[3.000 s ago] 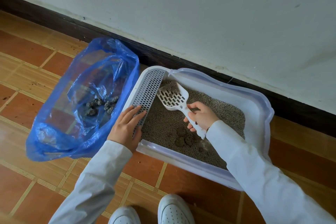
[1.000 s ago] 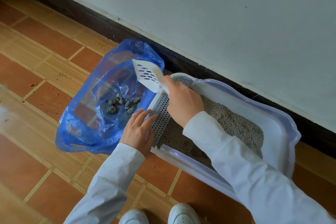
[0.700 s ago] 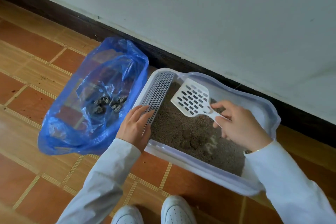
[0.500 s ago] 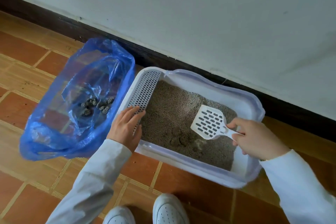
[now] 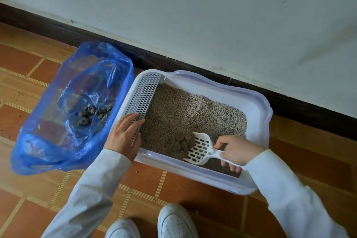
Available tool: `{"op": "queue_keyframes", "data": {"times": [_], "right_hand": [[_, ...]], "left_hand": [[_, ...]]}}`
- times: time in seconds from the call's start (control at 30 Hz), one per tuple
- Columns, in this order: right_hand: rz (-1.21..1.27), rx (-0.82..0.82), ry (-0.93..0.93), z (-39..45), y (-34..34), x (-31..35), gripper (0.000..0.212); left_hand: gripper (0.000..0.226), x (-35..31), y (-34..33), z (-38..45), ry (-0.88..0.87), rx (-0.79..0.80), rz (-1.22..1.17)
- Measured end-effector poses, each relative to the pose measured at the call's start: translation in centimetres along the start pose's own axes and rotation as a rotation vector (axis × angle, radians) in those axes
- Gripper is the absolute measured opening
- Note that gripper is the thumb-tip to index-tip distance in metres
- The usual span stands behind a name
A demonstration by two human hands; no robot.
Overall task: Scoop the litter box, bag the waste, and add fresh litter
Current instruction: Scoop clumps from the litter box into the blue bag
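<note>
Head view: the slotted scoop point(image 5: 200, 149) is gripped by the right hand point(image 5: 234, 151) beneath clumps point(image 5: 183, 142) at the litter box's point(image 5: 259, 102) six o'clock; the left hand point(image 5: 123, 135) lies flat, steadying its grated rim. Lifting is best done level, loose litter sifted out.

Hidden, cropped and unclear parts around the litter tray

The two white perforated shoes point(image 5: 174, 222) at 6 o'clock are cut by the bottom edge, as are both pale grey sleeves point(image 5: 85, 201). The right hand point(image 5: 234, 151) covers the handle of the white slotted plastic scoop point(image 5: 201, 149), whose front lip is sunk among dark clumps point(image 5: 182, 142). The crumpled blue plastic bag point(image 5: 73, 106) at 9 o'clock veils the dark lumps point(image 5: 94, 114) inside; their number cannot be told.
</note>
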State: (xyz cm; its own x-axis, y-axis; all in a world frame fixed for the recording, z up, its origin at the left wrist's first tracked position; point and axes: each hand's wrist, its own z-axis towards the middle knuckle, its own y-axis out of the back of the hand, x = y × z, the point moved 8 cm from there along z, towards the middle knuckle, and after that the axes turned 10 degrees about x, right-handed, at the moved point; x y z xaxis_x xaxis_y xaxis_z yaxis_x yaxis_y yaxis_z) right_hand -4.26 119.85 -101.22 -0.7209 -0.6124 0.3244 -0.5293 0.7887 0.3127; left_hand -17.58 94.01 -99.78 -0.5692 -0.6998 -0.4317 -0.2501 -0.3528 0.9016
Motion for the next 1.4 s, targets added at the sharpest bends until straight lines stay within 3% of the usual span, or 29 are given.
{"op": "queue_keyframes", "data": {"times": [0.3, 0.7, 1.1, 1.4], "right_hand": [[0.292, 0.088, 0.116, 0.7, -2.0, 0.9, 0.027], [0.55, -0.103, 0.385, -2.9, 1.8, 0.3, 0.027], [0.552, -0.246, 0.413, -3.3, 2.1, 1.6, 0.029], [0.583, -0.228, 0.405, -3.5, 2.1, 1.8, 0.029]], "left_hand": [[0.04, 0.0, 0.1, 0.0, -0.001, 0.004, -0.001], [0.042, -0.1, 0.1, -0.1, 0.001, 0.011, -0.01], [0.043, 0.1, 0.1, -0.1, 0.006, 0.005, -0.02], [0.043, 0.2, 0.0, -0.2, 0.015, 0.013, -0.025]]}}
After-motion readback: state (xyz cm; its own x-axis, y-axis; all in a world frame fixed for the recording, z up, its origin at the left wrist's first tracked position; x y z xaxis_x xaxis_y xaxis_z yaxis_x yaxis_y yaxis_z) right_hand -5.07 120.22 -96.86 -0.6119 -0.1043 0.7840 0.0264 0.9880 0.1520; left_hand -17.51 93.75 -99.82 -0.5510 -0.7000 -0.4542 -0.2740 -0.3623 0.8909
